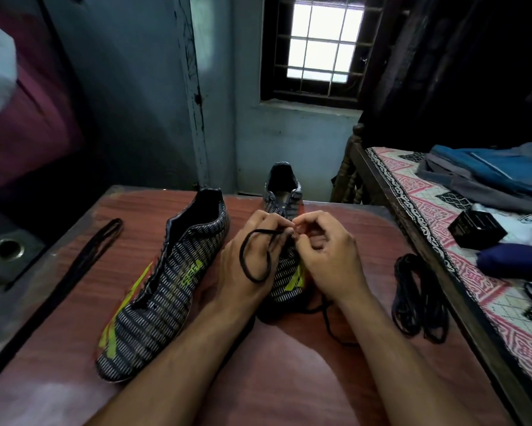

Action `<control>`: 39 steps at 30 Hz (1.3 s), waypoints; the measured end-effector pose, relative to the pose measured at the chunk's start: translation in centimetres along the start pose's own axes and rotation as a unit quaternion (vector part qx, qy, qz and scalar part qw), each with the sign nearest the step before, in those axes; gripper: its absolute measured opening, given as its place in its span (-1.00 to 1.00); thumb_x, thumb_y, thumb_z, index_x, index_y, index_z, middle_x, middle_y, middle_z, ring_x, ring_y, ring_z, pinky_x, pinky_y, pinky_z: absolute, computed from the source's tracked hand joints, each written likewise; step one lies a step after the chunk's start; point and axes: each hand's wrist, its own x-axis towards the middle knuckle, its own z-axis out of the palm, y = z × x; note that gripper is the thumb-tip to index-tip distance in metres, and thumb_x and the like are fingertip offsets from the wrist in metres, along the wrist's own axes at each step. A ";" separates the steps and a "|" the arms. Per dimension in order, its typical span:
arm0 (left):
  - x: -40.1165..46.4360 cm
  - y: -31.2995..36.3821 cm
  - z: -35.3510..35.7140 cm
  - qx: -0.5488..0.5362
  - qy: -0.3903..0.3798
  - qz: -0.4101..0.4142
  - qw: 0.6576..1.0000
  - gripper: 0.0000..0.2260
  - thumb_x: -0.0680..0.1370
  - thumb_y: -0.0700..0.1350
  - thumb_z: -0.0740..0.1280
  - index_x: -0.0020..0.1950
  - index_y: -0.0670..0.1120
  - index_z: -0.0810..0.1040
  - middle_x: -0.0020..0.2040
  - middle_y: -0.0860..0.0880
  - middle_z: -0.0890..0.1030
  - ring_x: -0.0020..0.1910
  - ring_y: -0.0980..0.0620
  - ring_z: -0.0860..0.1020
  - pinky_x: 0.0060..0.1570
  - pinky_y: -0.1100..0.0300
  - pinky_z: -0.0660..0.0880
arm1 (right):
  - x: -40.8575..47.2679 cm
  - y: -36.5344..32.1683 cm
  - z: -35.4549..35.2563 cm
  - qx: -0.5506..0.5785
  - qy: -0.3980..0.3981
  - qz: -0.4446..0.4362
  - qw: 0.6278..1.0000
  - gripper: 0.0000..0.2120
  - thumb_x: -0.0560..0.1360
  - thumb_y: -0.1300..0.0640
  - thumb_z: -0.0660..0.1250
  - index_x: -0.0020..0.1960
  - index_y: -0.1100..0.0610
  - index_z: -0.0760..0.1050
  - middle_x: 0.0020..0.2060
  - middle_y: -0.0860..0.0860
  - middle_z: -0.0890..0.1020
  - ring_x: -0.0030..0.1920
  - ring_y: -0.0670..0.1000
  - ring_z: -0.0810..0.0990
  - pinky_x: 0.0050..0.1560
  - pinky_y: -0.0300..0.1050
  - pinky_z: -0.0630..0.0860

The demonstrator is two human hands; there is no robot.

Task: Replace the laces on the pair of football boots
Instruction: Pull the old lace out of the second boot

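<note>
Both hands' grip pinching lace [255, 259] over right boot [284, 241], left hand [252, 256], right hand [326, 253]; boot's long axis points away.

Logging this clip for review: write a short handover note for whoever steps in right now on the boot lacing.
Left hand holds a loop of black lace; right hand pinches at the eyelets of the right boot, which stands between both hands.
The left boot lies on the table with no lace in it.
One black lace lies stretched out at far left, a bundled one at right.
Done: left boot stripped.
Left: finish the right boot, then lace the left boot.
</note>
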 end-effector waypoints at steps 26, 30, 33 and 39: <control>0.3 -0.6 1.4 0.045 -0.026 -0.010 0.999 -0.67 0.53 0.15 0.28 0.06 0.02 0.75 0.09 0.03 0.63 0.02 -0.08 0.56 -0.04 -0.10 0.56 | -0.9 -2.9 0.2 -0.003 0.138 -0.161 0.977 -0.96 0.63 0.28 0.31 0.01 0.23 0.51 -0.17 -0.04 0.56 -0.18 -0.07 0.57 -0.12 -0.29 0.46; 0.1 -0.7 1.1 0.064 -0.011 -0.039 0.997 -0.80 0.56 -0.02 0.34 0.14 0.06 0.69 0.07 0.06 0.60 0.02 -0.05 0.57 -0.03 -0.03 0.47 | -0.4 -0.9 0.3 0.006 -0.006 -0.062 0.998 -0.82 0.55 0.10 0.36 0.13 0.12 0.55 -0.05 -0.02 0.61 -0.03 -0.11 0.60 -0.02 -0.26 0.52; 0.0 -0.1 0.9 0.050 0.026 -0.034 0.998 -0.84 0.62 -0.03 0.31 0.14 0.09 0.65 0.03 0.07 0.59 -0.01 0.00 0.58 -0.06 0.02 0.40 | -0.1 0.2 0.1 -0.009 -0.050 -0.043 0.998 -0.78 0.43 0.11 0.37 0.08 0.04 0.59 -0.02 -0.03 0.63 0.00 -0.12 0.62 0.01 -0.28 0.56; -0.1 -0.2 1.0 -0.020 0.069 0.018 0.997 -0.85 0.64 -0.11 0.32 0.15 -0.02 0.66 0.04 0.04 0.62 -0.01 -0.06 0.61 -0.05 -0.15 0.53 | 0.1 1.0 0.4 -0.070 -0.071 -0.060 0.993 -0.98 0.58 0.21 0.40 0.00 0.15 0.59 -0.07 -0.01 0.59 -0.05 -0.04 0.60 -0.02 -0.10 0.60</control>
